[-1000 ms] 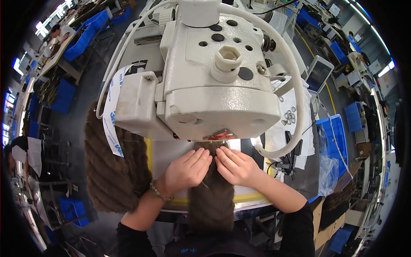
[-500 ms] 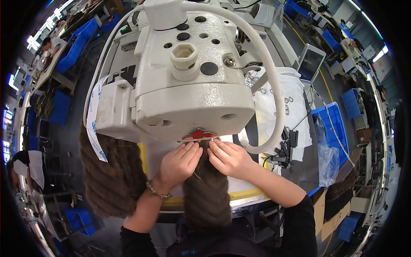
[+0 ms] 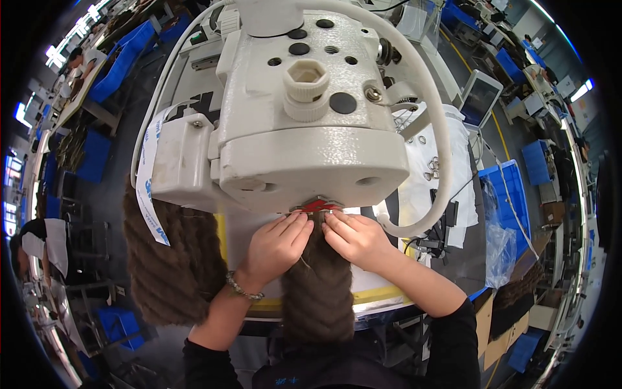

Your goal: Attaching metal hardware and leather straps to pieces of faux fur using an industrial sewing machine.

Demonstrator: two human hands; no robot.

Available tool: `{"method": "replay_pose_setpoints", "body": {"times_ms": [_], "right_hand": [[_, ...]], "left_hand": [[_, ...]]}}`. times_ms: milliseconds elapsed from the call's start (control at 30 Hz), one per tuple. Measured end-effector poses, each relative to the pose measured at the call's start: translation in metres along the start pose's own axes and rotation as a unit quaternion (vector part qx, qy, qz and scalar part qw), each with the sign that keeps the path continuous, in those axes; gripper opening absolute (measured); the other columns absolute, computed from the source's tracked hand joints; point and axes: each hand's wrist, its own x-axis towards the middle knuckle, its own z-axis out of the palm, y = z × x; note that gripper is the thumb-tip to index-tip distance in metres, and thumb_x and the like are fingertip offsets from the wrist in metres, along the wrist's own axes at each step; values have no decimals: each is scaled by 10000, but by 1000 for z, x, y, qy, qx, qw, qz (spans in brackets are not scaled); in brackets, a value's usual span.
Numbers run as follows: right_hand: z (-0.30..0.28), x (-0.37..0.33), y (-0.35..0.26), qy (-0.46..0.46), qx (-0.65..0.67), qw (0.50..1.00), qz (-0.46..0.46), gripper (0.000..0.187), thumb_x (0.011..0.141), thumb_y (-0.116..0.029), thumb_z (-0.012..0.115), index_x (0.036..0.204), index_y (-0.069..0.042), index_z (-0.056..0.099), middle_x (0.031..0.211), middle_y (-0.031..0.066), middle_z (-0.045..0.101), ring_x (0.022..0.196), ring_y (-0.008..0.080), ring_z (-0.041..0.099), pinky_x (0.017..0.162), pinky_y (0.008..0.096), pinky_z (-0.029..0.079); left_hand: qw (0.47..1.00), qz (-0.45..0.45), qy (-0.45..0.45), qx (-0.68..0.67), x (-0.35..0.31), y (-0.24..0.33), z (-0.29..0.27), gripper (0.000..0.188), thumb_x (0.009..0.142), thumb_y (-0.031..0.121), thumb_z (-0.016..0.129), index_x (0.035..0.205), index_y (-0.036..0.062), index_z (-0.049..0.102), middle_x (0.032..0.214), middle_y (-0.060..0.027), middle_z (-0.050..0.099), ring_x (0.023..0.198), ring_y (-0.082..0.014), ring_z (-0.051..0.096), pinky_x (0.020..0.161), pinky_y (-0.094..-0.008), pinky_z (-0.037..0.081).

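Observation:
A large white sewing machine head [image 3: 311, 155] fills the middle of the view, with a red part [image 3: 319, 205] low on its front. Beneath it, a strip of brown fur [image 3: 317, 292] runs toward me and hangs over the table's front edge. My left hand [image 3: 280, 243] presses the strip's far end from the left, fingers together. From the right, my right hand [image 3: 355, 238] holds the same end, its fingers stretched forward and close together. Both sets of fingertips lie just under the machine head, partly hidden there. A loose thread hangs beside my left hand.
More brown fur [image 3: 172, 259] lies at the left of the machine. On the right, metal rings [image 3: 431, 170] rest on a white cloth [image 3: 418, 146], near black clips [image 3: 444, 223]. A blue crate [image 3: 508, 194] with clear plastic stands beyond. Other workers sit at far-left tables.
The machine appears shifted slightly right and larger in view, as the head view has moved. My hands keep their hold on the fur strip, almost unchanged beneath the machine head.

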Motion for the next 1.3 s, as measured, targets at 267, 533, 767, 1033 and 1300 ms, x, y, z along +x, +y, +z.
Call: {"method": "replay_pose_setpoints", "body": {"times_ms": [267, 533, 767, 1033, 1300], "right_hand": [[-4, 2, -1, -7, 13, 1000, 10, 162, 741, -61, 675, 895, -13, 666, 1040, 136, 686, 922, 238, 686, 746, 324, 566], [-7, 5, 1, -14, 21, 1000, 2, 183, 730, -75, 664, 902, -12, 663, 1055, 139, 678, 937, 247, 678, 749, 329, 551], [-16, 6, -3, -73, 73, 986, 130, 305, 683, -81, 617, 977, -7, 647, 1032, 142, 605, 1029, 307, 617, 849, 411, 503], [-9, -1, -8, -50, -4, 997, 63, 266, 732, -64, 613, 991, -6, 629, 1125, 160, 647, 1061, 284, 635, 866, 372, 525], [-10, 0, -6, -56, -33, 997, 36, 193, 769, -80, 614, 955, -33, 630, 1147, 161, 659, 1060, 260, 660, 859, 336, 546]], "left_hand": [[1000, -12, 14, -16, -2, 2, 4, 244, 754, 78, 634, 980, 22, 709, 1021, -108, 707, 968, -245, 693, 826, -341, 562], [998, -34, 9, -48, -6, -1, 5, 247, 792, 92, 599, 1015, 13, 673, 1066, -120, 668, 1025, -253, 642, 880, -359, 525], [986, -120, -9, -113, -5, -2, 4, 223, 784, 76, 559, 995, 32, 615, 1009, -120, 615, 969, -303, 569, 878, -399, 447], [999, -40, -22, 5, -8, 1, 4, 191, 784, 99, 578, 949, 20, 632, 1057, -129, 648, 1008, -279, 614, 905, -410, 473], [999, -2, 11, 35, -6, 0, 5, 153, 767, 112, 607, 895, 27, 613, 1067, -141, 671, 1011, -243, 640, 881, -338, 510]]}}
